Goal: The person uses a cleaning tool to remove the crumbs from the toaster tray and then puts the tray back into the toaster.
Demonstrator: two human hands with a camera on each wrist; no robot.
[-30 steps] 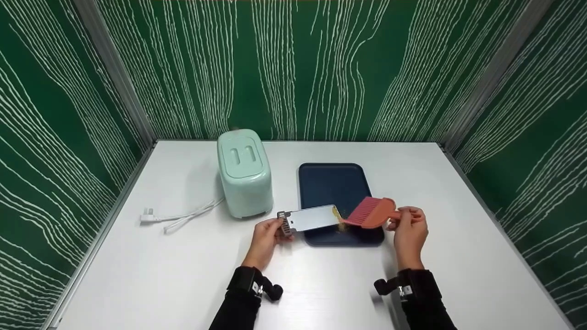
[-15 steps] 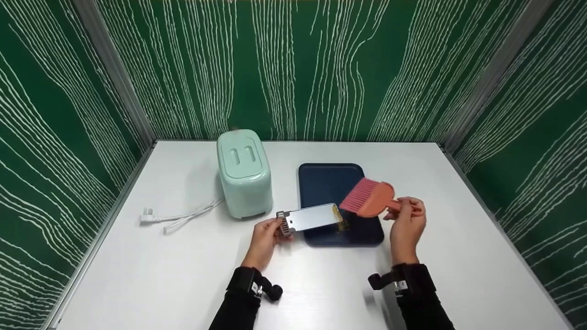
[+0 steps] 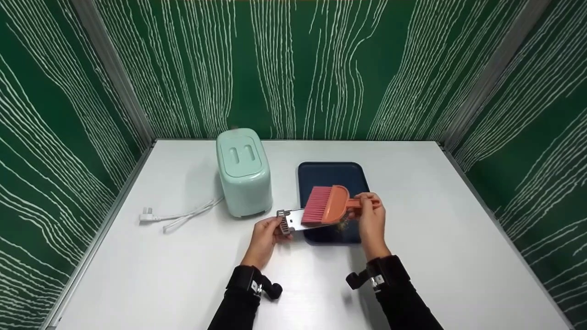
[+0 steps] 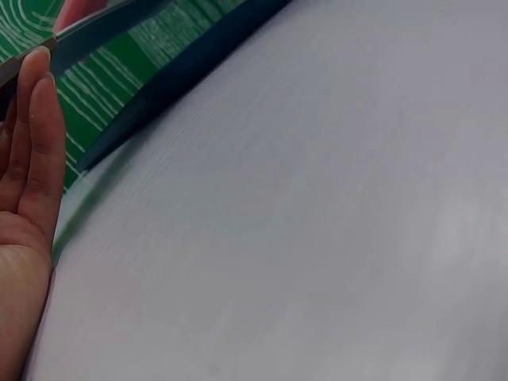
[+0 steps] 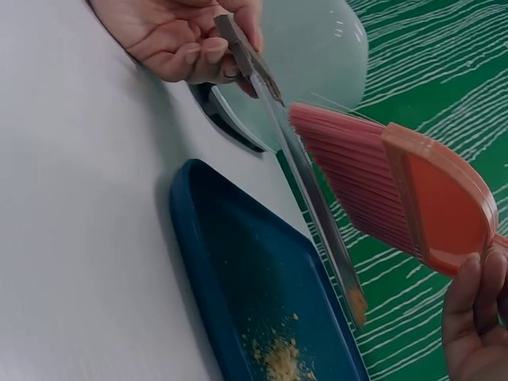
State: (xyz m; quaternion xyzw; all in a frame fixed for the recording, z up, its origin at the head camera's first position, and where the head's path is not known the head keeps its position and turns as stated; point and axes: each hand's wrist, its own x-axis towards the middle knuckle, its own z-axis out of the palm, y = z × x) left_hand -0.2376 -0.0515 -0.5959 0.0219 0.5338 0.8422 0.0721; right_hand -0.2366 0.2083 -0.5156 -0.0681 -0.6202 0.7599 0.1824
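Note:
In the head view my left hand [image 3: 263, 239] pinches the grey slatted end of a toaster's crumb tray [image 3: 295, 220], a flat metal plate. My right hand [image 3: 372, 225] grips the handle of an orange brush [image 3: 337, 205], whose pink bristles [image 3: 316, 204] lie over the plate and hide much of it. The right wrist view has the crumb tray [image 5: 305, 182] edge-on, above the dark blue tray [image 5: 190, 230]. Some yellow crumbs [image 5: 359, 305] cling to its far end. More loose crumbs [image 5: 283, 359] lie in the blue tray below.
A mint-green toaster [image 3: 245, 178] stands left of the blue tray on the white table [image 3: 183, 270]. Its white cord and plug [image 3: 147, 216] lie farther left. Green walls [image 3: 312, 68] with white lines enclose the back and sides.
My right hand has lifted the brush off the crumb tray's far end, then carried it left, over the plate toward my left hand. The left hand has stayed almost still.

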